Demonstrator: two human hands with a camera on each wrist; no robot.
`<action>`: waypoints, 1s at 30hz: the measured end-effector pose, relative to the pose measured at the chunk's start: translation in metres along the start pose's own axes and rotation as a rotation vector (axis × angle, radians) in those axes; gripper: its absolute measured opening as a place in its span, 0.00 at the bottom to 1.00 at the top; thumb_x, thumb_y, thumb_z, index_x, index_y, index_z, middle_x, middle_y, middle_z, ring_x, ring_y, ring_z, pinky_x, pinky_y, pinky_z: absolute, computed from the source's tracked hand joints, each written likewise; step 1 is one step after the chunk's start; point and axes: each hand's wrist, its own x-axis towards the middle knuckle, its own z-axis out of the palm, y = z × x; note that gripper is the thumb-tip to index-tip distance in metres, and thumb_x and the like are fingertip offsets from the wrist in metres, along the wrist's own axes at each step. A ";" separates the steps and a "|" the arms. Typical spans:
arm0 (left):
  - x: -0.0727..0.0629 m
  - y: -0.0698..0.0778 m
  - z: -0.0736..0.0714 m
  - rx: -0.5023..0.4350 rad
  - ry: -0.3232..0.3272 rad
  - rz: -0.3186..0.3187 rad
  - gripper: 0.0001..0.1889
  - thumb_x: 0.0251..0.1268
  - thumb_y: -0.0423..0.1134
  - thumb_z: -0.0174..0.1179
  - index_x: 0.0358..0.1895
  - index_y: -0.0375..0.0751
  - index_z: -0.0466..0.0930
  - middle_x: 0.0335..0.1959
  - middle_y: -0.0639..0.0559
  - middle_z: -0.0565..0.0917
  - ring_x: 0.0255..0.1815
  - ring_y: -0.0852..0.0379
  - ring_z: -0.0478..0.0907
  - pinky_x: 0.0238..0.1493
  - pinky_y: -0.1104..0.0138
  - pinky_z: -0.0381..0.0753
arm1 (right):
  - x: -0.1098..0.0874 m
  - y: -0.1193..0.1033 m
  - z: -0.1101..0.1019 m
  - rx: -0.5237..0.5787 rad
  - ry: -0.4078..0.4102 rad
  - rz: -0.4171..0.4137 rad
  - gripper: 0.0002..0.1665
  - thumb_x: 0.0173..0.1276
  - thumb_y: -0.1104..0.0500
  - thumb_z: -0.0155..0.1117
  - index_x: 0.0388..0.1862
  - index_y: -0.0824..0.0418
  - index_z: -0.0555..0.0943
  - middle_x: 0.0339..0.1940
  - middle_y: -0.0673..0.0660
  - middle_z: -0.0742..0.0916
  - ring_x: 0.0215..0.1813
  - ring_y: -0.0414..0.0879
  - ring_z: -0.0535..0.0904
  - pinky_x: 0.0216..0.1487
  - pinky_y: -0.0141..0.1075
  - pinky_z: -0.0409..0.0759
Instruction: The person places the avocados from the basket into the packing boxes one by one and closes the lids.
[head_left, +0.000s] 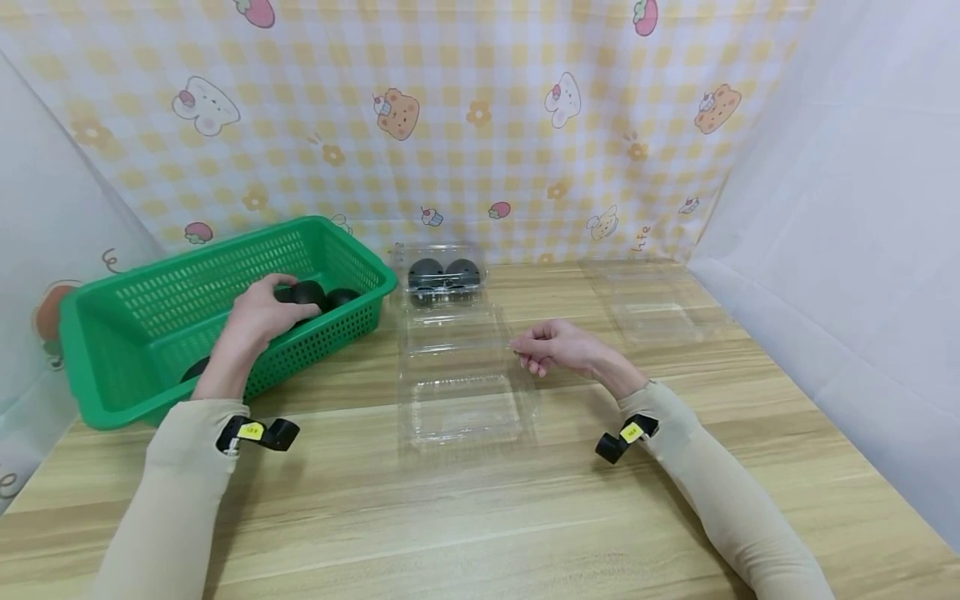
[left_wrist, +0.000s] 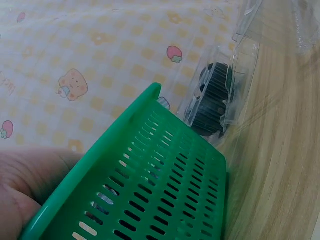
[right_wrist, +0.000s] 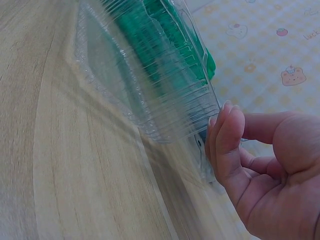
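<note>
My left hand reaches over the near rim of the green basket, its thumb and fingers around a black ball. Another black ball lies just right of it. The left wrist view shows only part of that hand behind the basket wall, with its fingertips hidden. My right hand pinches the right edge of an opened clear plastic box between thumb and fingers. In the right wrist view, the fingertips meet the box's thin edge.
Behind the opened box stands another clear box with black balls inside. More clear plastic packaging lies at the back right of the wooden table. A checked cloth hangs along the back.
</note>
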 end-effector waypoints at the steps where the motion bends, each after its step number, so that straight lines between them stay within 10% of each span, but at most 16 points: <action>1: -0.001 0.000 0.000 0.001 0.011 0.006 0.40 0.71 0.47 0.60 0.78 0.32 0.52 0.75 0.20 0.51 0.69 0.20 0.55 0.59 0.35 0.68 | 0.000 0.000 0.000 0.003 -0.001 -0.001 0.18 0.78 0.59 0.59 0.47 0.78 0.75 0.31 0.57 0.83 0.27 0.40 0.79 0.29 0.28 0.79; 16: -0.003 0.004 0.002 -0.045 0.158 0.112 0.42 0.70 0.49 0.62 0.80 0.38 0.52 0.70 0.22 0.62 0.63 0.24 0.64 0.53 0.38 0.72 | -0.001 0.000 -0.002 0.003 0.003 -0.003 0.21 0.78 0.58 0.60 0.48 0.79 0.75 0.30 0.56 0.83 0.27 0.39 0.78 0.29 0.28 0.78; 30: -0.013 0.019 0.002 -0.126 0.165 0.169 0.42 0.68 0.49 0.65 0.80 0.45 0.54 0.70 0.25 0.66 0.68 0.27 0.63 0.55 0.39 0.72 | 0.000 -0.001 0.001 0.002 0.012 0.006 0.19 0.78 0.58 0.59 0.47 0.79 0.75 0.30 0.56 0.83 0.27 0.39 0.78 0.29 0.28 0.78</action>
